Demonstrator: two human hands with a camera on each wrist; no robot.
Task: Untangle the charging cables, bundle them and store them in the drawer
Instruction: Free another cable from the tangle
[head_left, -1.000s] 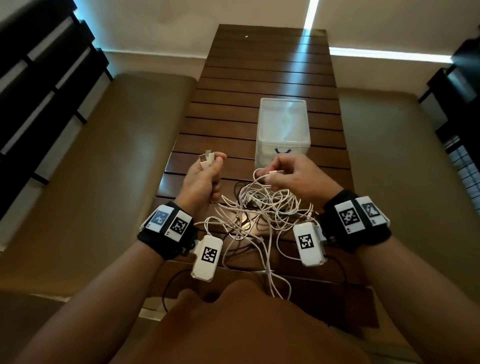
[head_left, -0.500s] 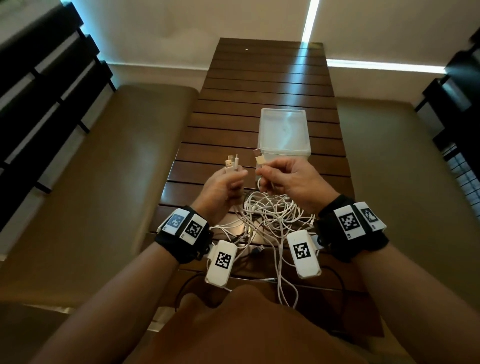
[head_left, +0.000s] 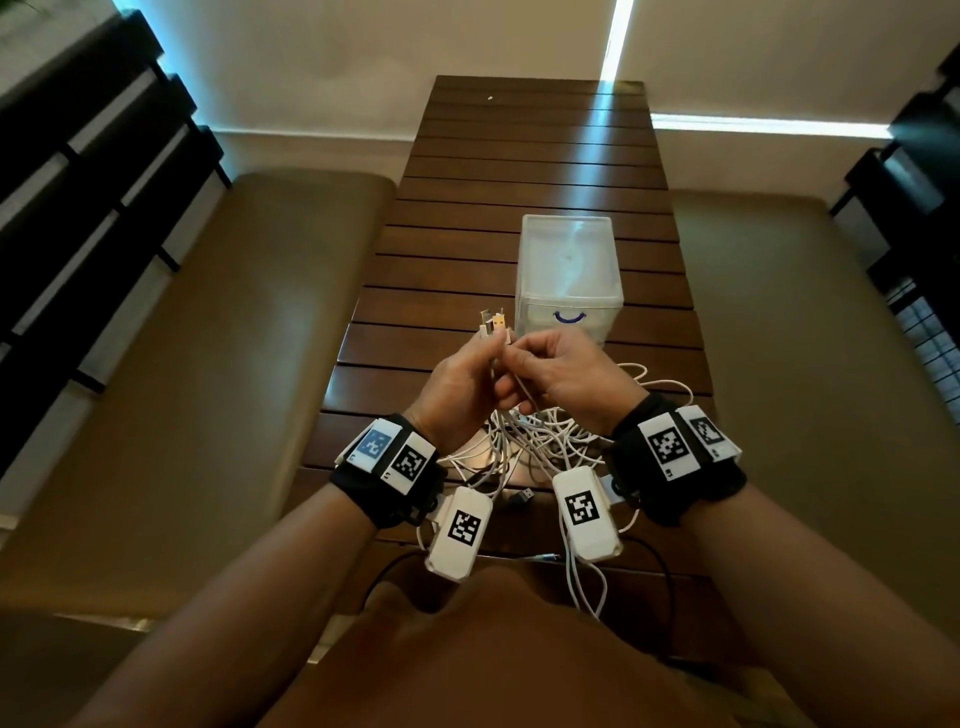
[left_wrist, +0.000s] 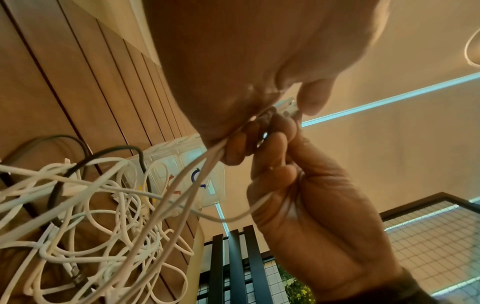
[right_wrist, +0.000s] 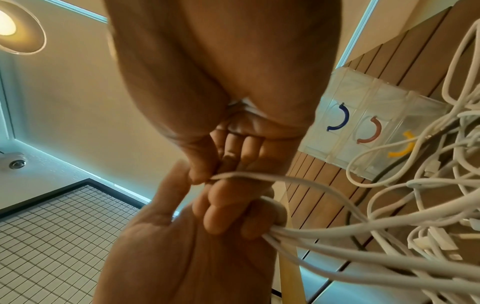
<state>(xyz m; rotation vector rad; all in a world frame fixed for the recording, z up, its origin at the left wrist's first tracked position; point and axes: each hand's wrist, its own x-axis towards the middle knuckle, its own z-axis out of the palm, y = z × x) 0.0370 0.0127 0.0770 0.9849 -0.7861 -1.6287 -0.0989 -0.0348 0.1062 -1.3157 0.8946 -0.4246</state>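
Note:
Several white charging cables (head_left: 535, 439) lie tangled on the near end of the wooden table (head_left: 530, 156), with a black cable (left_wrist: 55, 191) running through the pile. My left hand (head_left: 485, 366) grips a bunch of these cables just below their plug ends (head_left: 492, 325), which stick up above the fist. In the right wrist view its fingers (right_wrist: 221, 218) curl round the strands. My right hand (head_left: 519, 358) touches the left hand and pinches one white cable (right_wrist: 233, 175) between thumb and fingers. The clear drawer unit (head_left: 569, 275) stands just beyond both hands, its drawers closed.
The unit's three drawers have blue (right_wrist: 339, 119), red (right_wrist: 371, 131) and yellow (right_wrist: 403, 147) handles. A padded bench runs along the left (head_left: 234, 364) and another along the right (head_left: 805, 364) of the narrow table. A loose black USB plug (head_left: 519, 496) lies near the front edge.
My hands have come together above the tangle. The plug the right hand carried now sits with the plugs in the left hand, and the right hand has slid down onto a cable.

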